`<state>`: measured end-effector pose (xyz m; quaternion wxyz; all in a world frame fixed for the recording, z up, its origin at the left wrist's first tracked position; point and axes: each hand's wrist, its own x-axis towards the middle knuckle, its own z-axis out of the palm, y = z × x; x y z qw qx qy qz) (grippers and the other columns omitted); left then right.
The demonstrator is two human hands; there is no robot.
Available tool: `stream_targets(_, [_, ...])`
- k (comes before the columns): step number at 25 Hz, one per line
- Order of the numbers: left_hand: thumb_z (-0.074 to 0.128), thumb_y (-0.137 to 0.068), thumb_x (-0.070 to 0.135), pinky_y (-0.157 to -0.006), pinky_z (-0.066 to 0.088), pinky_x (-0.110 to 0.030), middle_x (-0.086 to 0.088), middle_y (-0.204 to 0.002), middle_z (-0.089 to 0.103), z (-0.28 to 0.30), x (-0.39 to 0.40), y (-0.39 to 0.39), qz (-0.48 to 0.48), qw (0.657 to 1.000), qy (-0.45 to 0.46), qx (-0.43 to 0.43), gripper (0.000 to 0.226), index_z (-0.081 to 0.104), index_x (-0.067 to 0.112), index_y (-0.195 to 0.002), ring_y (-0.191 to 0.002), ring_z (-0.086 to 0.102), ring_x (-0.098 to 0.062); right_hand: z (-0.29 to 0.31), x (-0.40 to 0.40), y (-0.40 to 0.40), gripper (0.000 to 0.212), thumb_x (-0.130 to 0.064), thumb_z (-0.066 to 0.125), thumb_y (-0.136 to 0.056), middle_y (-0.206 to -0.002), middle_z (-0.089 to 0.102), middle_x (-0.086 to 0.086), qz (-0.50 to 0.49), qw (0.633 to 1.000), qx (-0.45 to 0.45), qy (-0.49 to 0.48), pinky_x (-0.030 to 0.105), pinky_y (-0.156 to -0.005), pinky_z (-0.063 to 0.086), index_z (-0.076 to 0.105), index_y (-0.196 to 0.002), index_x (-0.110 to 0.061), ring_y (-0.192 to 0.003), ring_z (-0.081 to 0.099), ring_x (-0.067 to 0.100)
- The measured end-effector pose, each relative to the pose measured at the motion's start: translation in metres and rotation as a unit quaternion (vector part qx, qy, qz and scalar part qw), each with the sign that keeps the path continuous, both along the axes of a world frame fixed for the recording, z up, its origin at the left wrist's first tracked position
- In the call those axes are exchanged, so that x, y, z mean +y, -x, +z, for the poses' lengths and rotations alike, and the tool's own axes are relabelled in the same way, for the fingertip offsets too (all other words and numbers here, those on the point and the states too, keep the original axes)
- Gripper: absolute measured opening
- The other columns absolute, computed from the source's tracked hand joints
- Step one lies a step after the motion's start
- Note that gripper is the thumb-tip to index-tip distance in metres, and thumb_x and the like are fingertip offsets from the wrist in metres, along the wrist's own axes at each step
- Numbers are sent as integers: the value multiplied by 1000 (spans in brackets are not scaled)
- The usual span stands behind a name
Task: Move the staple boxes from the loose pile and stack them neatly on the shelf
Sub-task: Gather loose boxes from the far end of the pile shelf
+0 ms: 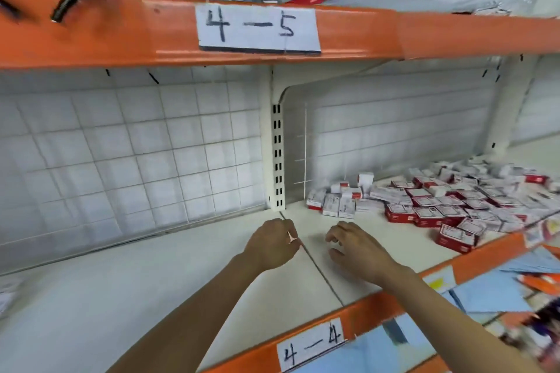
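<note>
A: How are the two hands placed?

B: Both are held over the white shelf board (127,291), close to the seam where two boards meet. The left hand (272,244) is seen from the back with its fingers curled in; a small pale sliver shows at its knuckles, but what it is cannot be told, so whether anything is gripped there cannot be told. The right hand (356,247) lies just beside it, fingers loosely bent and spread, and nothing is seen held in it.

A: And the staple boxes?

B: The loose pile of staple boxes (439,206) is spread on the same board, beyond and to the right of the right hand, apart from its fingertips. Red and white cartons are lying flat, tilted or overlapping; a few white ones (338,204) are stood upright at the near left end of the pile, nearest the hands. One red box (456,236) is set closest to the shelf's front edge.

A: What else is seen?

B: A slotted white upright (277,157) stands straight beyond the hands. An orange edge with a paper label marked 4-4 (312,348) runs below the wrists, and an upper orange rail carries a label marked 4-5 (259,29). Blue sheets (488,291) are seen lower right.
</note>
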<state>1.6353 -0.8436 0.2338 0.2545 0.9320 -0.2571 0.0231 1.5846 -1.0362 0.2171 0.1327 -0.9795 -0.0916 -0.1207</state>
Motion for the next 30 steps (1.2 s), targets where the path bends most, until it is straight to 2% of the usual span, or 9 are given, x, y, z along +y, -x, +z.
stream_targets(6, [56,-89,25,-89,44,-28,-9,-111,60,-17,-85,-32,3,1000,-1,-12,23,61,10,-106,-106,56,-22,-9,-87,-13,30,-22,50,-90,-118,53,1,-46,999,7,-7,25,-91,36,55,-119,-14,-116,45,18])
stream_targets(9, [55,-90,25,-97,41,-29,-9,-122,51,-23,-115,-47,19,999,0,-39,32,56,10,-118,-116,50,-23,-11,-114,-27,30,-22,50,-90,-121,52,1,-61,998,8,-11,25,-90,35,55,-119,-15,-118,45,18])
stream_targets(13, [46,-94,24,-108,34,-34,-7,-138,33,-27,-132,-62,59,990,-103,-82,42,43,12,-134,-128,33,-27,-11,-120,-50,36,-18,47,-90,-128,50,2,-34,999,18,-22,28,-98,38,52,-125,-15,-124,42,19])
stream_targets(17, [46,-92,26,-105,34,-32,-1,-133,43,-26,-122,-64,25,980,-162,-115,39,50,17,-130,-125,33,-25,-8,-111,-71,39,-12,44,-90,-131,49,4,32,999,-3,-12,24,-101,32,52,-128,-14,-125,41,21])
stream_targets(22, [64,-84,36,-86,39,-25,0,-108,59,-13,-90,-52,-5,992,-96,-77,29,66,13,-101,-104,51,-18,-8,-100,-89,42,-9,40,-93,-142,43,0,59,997,28,34,29,-111,25,47,-134,-13,-130,35,20])
stream_targets(24, [71,-79,31,-76,39,-23,0,-101,61,-8,-79,-47,-4,997,-66,-45,24,67,10,-90,-95,55,-17,-8,-96,-89,40,-9,41,-91,-139,45,0,60,997,32,38,29,-108,29,51,-130,-13,-128,36,20])
stream_targets(26, [72,-76,18,-74,41,-21,-2,-99,61,-5,-68,-44,-38,997,-52,-33,19,66,9,-91,-93,56,-18,-10,-95,-81,34,-10,44,-90,-129,52,-1,74,997,20,14,31,-101,36,58,-120,-14,-121,41,20])
stream_targets(28, [70,-75,9,-78,46,-22,-5,-103,59,-5,-56,-41,-61,998,-16,-14,27,61,8,-101,-95,58,-18,-13,-93,-69,29,-7,49,-86,-116,58,0,110,994,14,-19,28,-94,40,65,-109,-14,-112,48,20])
stream_targets(30, [71,-74,5,-83,47,-23,-6,-111,52,-7,-47,-37,-64,998,19,10,43,52,7,-113,-100,57,-18,-12,-91,-59,30,1,53,-81,-102,62,0,132,987,34,-89,14,-82,41,70,-100,-14,-98,57,17])
